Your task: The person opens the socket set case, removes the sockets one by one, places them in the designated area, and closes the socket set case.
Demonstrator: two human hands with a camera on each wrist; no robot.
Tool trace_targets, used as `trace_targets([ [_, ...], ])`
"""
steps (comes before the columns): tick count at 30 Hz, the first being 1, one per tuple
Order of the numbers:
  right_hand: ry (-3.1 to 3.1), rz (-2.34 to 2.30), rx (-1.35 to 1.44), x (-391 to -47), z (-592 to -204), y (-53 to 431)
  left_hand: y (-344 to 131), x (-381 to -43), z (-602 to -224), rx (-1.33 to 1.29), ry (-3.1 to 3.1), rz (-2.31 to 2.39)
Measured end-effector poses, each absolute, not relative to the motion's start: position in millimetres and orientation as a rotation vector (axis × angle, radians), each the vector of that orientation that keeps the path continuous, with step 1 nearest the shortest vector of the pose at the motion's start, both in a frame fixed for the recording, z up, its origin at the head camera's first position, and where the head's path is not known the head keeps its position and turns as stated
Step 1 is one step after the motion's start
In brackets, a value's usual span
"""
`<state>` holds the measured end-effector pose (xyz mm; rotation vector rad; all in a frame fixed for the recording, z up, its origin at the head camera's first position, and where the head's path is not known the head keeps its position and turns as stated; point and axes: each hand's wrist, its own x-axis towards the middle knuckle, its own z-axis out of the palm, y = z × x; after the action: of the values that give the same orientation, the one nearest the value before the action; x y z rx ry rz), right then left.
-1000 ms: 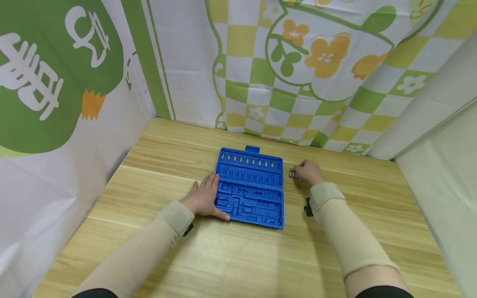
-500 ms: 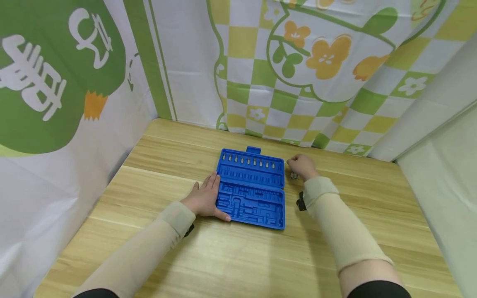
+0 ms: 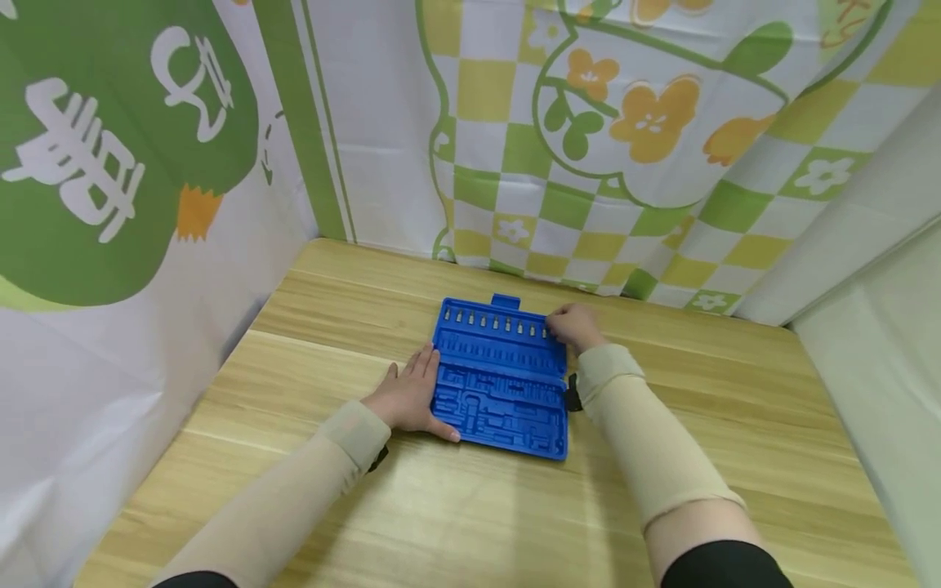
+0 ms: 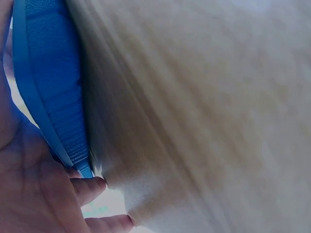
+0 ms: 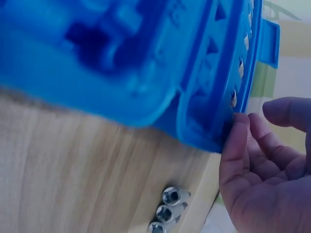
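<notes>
A blue plastic tool case [image 3: 500, 365] lies spread flat on the table, its latch tab [image 3: 506, 301] at the far side. Along its far half runs a row of several small metal pieces [image 3: 496, 322]; the near half has moulded recesses. My left hand [image 3: 410, 400] rests against the left edge, thumb along the near corner. At the far right corner is my right hand [image 3: 577, 325], curled fingertips [image 5: 238, 119] touching the row's end. Anything between those fingertips is hidden. In the right wrist view, three loose metal sockets [image 5: 165, 212] lie on the table.
The wood-grain table [image 3: 353, 302] extends around the case. A patterned curtain [image 3: 515, 188] hangs behind it, and white cloth [image 3: 220, 245] hangs at the left. The head view has the loose sockets covered by the right hand and sleeve.
My right hand rises from the loose sockets and moves left to the case's far right corner. The left hand stays at the left edge. The head view shifts slightly.
</notes>
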<state>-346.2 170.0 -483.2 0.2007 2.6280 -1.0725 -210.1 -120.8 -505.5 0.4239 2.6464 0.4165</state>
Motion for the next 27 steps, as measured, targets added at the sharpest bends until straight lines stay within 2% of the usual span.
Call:
trace_targets([
  [7, 2.834, -0.784, 0.048, -348.7, -484.3, 166.3, -117.8, -211.2, -505.4, 0.424, 2.667, 0.404],
  [18, 2.924, -0.691, 0.143, -340.4, -496.8, 156.9, -114.7, -203.5, -513.4, 0.421, 2.653, 0.405],
  [23, 2.91, -0.749, 0.157, -342.7, -491.3, 156.2, -116.6, -204.3, -507.8, 0.423, 2.665, 0.421],
  [27, 2.822, -0.968, 0.209, -343.9, -493.3, 161.3, -116.3, -204.4, -505.1, 0.424, 2.669, 0.415],
])
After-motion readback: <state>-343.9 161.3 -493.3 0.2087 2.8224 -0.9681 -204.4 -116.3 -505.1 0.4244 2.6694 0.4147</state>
